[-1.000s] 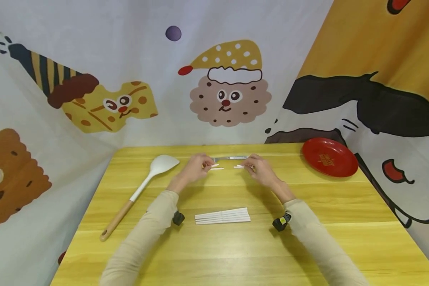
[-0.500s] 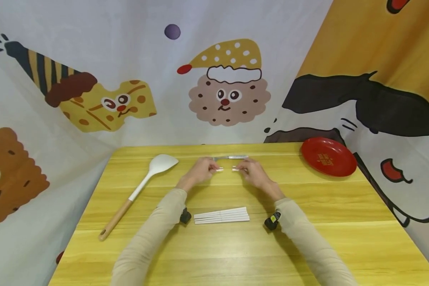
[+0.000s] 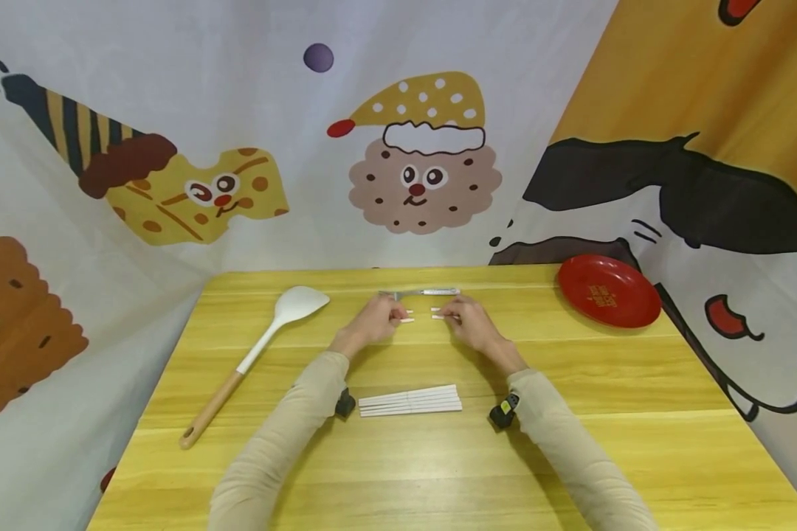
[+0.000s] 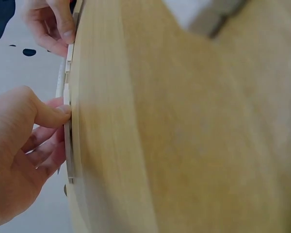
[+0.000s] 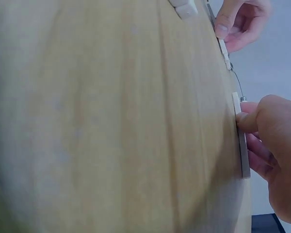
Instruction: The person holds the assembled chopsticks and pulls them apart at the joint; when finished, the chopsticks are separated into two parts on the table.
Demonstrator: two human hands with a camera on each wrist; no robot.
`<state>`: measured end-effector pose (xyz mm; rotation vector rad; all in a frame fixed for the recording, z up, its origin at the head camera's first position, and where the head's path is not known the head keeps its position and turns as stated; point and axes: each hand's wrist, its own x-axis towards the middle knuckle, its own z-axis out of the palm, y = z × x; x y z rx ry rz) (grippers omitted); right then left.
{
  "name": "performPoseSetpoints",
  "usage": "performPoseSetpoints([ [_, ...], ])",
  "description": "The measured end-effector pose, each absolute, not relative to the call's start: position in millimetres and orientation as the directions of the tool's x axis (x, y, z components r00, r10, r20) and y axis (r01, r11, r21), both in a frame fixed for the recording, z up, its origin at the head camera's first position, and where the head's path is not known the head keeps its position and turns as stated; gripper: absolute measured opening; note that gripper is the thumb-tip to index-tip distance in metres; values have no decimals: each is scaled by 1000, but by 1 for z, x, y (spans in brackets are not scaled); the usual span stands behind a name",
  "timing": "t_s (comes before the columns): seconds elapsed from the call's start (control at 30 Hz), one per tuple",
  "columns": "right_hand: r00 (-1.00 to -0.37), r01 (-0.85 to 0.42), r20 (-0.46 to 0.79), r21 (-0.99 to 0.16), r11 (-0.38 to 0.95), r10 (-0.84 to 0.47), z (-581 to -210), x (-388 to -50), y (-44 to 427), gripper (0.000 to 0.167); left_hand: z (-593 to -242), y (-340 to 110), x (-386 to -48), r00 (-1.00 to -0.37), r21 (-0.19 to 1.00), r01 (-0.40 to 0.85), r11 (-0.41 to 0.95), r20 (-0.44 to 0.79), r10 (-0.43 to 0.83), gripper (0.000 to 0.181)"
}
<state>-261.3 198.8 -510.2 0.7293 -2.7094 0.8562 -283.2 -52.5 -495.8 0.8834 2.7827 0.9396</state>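
Toward the back of the table, my left hand [image 3: 375,320] pinches white sticks between thumb and fingers, and their pale ends [image 3: 407,321] stick out to the right. Facing it across a small gap, my right hand [image 3: 471,323] pinches white sticks too, their ends [image 3: 436,317] pointing left. The left wrist view has a stick [image 4: 69,150] under the left thumb, low along the tabletop; the right wrist view has another stick [image 5: 243,150] under the right thumb. The fingers cover most of the sticks in the head view. Nearer the front lies a fanned group of white sticks [image 3: 409,401].
Behind the hands lies a metal utensil with a patterned handle [image 3: 441,291]; the left hand partly hides its head. A white spatula with a wooden handle [image 3: 219,402] lies at left, a red plate [image 3: 609,290] at back right. A printed curtain [image 3: 319,184] hangs behind the table [image 3: 412,479].
Both hands have moved inward and slightly toward the front with their sticks, narrowing the gap between them. In the last half second they have barely moved, and the stick ends have spread apart.
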Motion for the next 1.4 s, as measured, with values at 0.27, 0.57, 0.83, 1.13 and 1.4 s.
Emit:
performPoseSetpoints([
  [0.27,-853,-521,327,-484,703,-407,-505,-261,197,16,-491,-57,-280,-834,566,497,658,103,542,25],
  [0.57,-813,-575,393,-420,702,-431,-481,-251,197,14,-462,-68,-262,-839,582,481,655,89,537,22],
  [0.83,-811,-578,415,-463,672,-412,-464,-230,192,14,-449,-75,-238,-802,528,535,660,70,594,20],
  [1.13,-835,-549,332,-525,650,-438,-451,-204,187,18,-451,-75,-209,-744,531,595,603,81,663,19],
  [1.4,-821,-561,277,-549,619,-499,-447,-181,179,21,-454,-74,-183,-722,557,568,605,-14,691,19],
])
